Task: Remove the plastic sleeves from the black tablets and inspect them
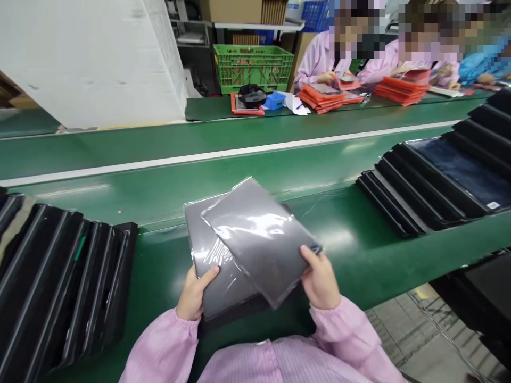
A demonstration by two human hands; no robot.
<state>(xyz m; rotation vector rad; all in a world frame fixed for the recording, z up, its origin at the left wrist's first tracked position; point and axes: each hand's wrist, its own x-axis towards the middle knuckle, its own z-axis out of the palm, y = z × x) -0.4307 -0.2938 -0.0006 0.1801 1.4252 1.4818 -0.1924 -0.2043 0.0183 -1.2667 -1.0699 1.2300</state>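
Gripping 2 grey plastic-wrapped packets (255, 239) above a green conveyor belt (167, 197), the person is clamping the lower packet (213, 282) with the left hand (195, 293) and pinching the upper packet (259, 239) at its corner with the right hand (320, 279). The packets are overlapping at a tilt, perhaps touching the belt. Stacked black trays (59, 282) are lying to the left, more black trays (431, 181) are lying to the right, and 2 co-workers (319, 64) in pink smocks are handling orange packets (321, 98) beyond.

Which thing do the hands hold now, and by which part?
The left hand grips the near edge of a flat grey plastic-wrapped panel; the right hand holds the corner of a similar panel on top.
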